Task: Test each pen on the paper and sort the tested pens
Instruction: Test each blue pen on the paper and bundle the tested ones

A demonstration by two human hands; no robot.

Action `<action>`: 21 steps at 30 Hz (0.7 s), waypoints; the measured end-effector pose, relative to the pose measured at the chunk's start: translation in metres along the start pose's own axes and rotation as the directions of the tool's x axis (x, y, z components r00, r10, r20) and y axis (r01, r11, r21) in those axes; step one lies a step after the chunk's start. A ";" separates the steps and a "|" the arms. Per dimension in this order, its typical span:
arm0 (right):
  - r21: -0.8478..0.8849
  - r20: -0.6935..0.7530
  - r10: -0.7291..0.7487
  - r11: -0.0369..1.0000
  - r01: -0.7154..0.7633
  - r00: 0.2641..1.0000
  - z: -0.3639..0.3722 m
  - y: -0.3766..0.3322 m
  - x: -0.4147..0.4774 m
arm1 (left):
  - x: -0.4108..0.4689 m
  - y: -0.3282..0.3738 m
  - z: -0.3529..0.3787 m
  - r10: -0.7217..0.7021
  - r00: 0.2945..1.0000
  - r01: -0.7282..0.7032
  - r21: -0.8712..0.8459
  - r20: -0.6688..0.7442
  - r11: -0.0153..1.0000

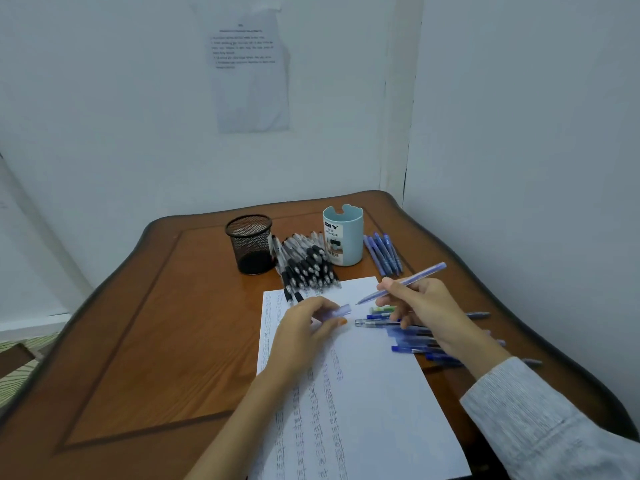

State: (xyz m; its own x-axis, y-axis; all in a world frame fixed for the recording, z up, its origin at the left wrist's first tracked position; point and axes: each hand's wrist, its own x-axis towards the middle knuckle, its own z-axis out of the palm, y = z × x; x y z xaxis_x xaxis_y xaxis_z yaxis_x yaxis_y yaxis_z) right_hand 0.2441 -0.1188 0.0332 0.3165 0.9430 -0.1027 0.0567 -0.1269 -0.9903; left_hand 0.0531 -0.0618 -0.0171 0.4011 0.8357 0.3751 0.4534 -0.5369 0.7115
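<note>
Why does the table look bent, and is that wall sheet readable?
Head view: the wide-angle lens bows the edges of the table; print on the wall sheet is too soft to read; light is dim, bluish, without glare; the cap in the left hand looks smeared, the pen in the right hand crisper.

A plain room corner, fitted out as a small writing station, is shown; whether it belongs to a home or an office cannot be told. A carved brown wooden table (138,341) is set into the angle of pale, bare walls (104,116), and a printed sheet (251,74) is stuck to the far wall. Stationery is laid out on the table's far half: a black mesh pen cup (250,244), a pale blue cup (343,237) labelled "DIY desk organizer", heaped pens (306,265), and nearer, written-on paper (363,393).
</note>
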 end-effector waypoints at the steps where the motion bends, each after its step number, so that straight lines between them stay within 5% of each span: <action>1: -0.003 -0.001 0.001 1.000 -0.001 1.000 0.001 0.000 0.000 | -0.001 -0.001 0.000 -0.022 1.000 0.021 -0.045 -0.022 0.999; 14: -0.033 0.039 0.014 0.999 -0.012 0.999 0.013 -0.003 -0.005 | -0.002 0.007 -0.005 0.009 0.994 -0.034 -0.231 -0.109 0.972; 21: -0.075 0.009 -0.026 0.997 0.027 1.000 0.017 -0.005 -0.010 | -0.004 0.016 -0.008 -0.162 0.981 0.083 -0.521 -0.107 0.849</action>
State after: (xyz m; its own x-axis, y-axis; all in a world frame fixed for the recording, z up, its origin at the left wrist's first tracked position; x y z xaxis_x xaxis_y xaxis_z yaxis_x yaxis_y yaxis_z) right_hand 0.2242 -0.1223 0.0380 0.3065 0.9487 -0.0775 0.1361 -0.1242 -0.9829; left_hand 0.0521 -0.0732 -0.0024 0.2348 0.9192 0.3163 0.0034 -0.3261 0.9453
